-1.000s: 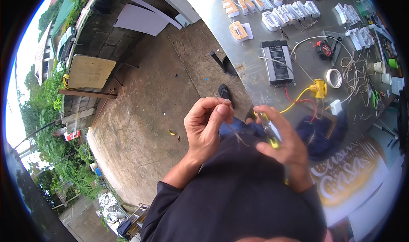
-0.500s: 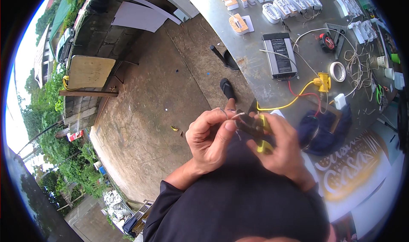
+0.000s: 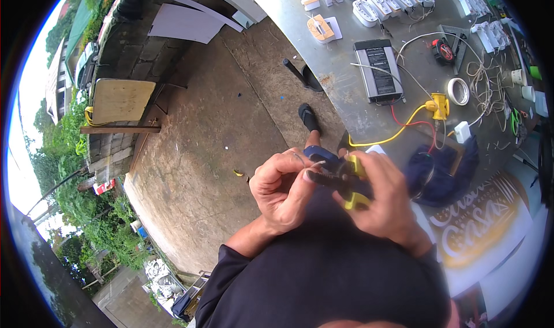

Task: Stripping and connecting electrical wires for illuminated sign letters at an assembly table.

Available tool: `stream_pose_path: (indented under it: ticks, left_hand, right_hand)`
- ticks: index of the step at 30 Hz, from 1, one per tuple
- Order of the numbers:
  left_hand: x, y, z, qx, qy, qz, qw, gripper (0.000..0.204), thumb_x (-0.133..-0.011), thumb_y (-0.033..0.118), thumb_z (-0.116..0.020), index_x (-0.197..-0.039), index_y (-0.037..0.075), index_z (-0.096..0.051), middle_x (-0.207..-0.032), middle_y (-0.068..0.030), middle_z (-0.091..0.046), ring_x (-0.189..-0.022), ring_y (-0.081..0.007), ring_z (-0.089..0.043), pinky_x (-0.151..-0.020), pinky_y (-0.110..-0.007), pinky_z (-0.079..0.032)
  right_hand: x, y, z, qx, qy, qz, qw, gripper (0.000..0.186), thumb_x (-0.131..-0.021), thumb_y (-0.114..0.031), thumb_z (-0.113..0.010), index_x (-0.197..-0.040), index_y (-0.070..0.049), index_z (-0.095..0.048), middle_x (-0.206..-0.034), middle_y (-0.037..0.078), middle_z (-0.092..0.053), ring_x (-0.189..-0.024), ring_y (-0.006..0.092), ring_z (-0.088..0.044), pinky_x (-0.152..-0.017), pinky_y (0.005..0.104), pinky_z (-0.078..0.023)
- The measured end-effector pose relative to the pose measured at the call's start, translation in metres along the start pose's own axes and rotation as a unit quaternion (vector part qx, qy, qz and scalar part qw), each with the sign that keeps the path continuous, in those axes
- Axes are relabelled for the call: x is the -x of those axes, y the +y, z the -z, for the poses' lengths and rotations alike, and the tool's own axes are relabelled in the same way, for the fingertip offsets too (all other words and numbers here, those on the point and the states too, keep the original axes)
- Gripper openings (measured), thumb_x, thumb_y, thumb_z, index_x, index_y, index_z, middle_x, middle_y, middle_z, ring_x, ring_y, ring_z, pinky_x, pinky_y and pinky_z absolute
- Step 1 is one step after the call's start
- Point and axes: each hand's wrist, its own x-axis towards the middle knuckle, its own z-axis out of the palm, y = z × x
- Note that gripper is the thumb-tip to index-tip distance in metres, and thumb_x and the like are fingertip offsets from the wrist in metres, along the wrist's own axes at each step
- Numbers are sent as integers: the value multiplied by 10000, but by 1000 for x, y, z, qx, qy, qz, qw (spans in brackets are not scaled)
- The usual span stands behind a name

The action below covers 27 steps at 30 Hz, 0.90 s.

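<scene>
Over my lap, my left hand [image 3: 281,189] pinches a thin pale wire [image 3: 299,159] between thumb and fingertips. A short end of it sticks out toward the right. My right hand [image 3: 381,195] grips pliers [image 3: 332,179] with dark jaws and yellow handle grips [image 3: 356,201]; something blue shows along their upper jaw. The jaws are spread apart and lie close around the wire's end, next to my left thumb. Whether they touch the wire I cannot tell.
On the metal table [image 3: 334,97] to the right are a power supply box [image 3: 378,71], a yellow socket [image 3: 440,106], a tape roll [image 3: 458,91], a tape measure [image 3: 443,51], tangled cable [image 3: 487,85], white letter shapes [image 3: 392,3] and dark blue cloth [image 3: 427,181]. A chair [image 3: 123,101] stands left.
The pliers' jaws have spread wider and show more clearly, with the blue part now visible. My left hand keeps its pinch on the wire, almost in place.
</scene>
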Motion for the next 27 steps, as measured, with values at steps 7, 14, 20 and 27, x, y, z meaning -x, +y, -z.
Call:
stream_pose_path:
  ticks: [7, 14, 20, 27]
  left_hand:
    - [-2, -2, -2, -14, -2, -19, 1000, 103, -949, -92, -602, -923, 5, -579, -938, -91, -666, -852, -150, -584, -740, -262, -462]
    - [-2, -2, -2, -39, 5, -10, 999, 85, -957, -78, -611, -921, -6, -585, -926, -96, -665, -805, -137, -603, -736, -258, -488]
    - [-2, 0, 0, -73, -12, 25, 997, 58, -994, -21, -595, -936, -22, -587, -902, -133, -689, -731, -149, -654, -671, -261, -536]
    - [-6, 9, -2, -82, -20, 75, 994, 79, -1003, 44, -614, -960, -19, -595, -893, -127, -701, -735, -150, -657, -699, -274, -541]
  right_hand:
    - [-2, 1, -1, -4, 2, 6, 1000, 571, -743, -128, -845, -1235, 22, -598, -965, 148, -634, -812, 321, -615, -728, 406, -494]
    - [-4, 3, -2, -15, -12, -5, 1000, 532, -758, -100, -826, -1227, 20, -606, -970, 150, -649, -813, 302, -641, -728, 392, -512]
    - [-1, 11, -9, -123, -25, -50, 991, 428, -817, -79, -780, -1196, 30, -613, -971, 173, -675, -790, 308, -690, -740, 362, -549]
    - [-3, 19, -5, -202, -92, -98, 970, 344, -843, -69, -737, -1150, 28, -617, -892, 144, -673, -785, 254, -681, -752, 339, -525]
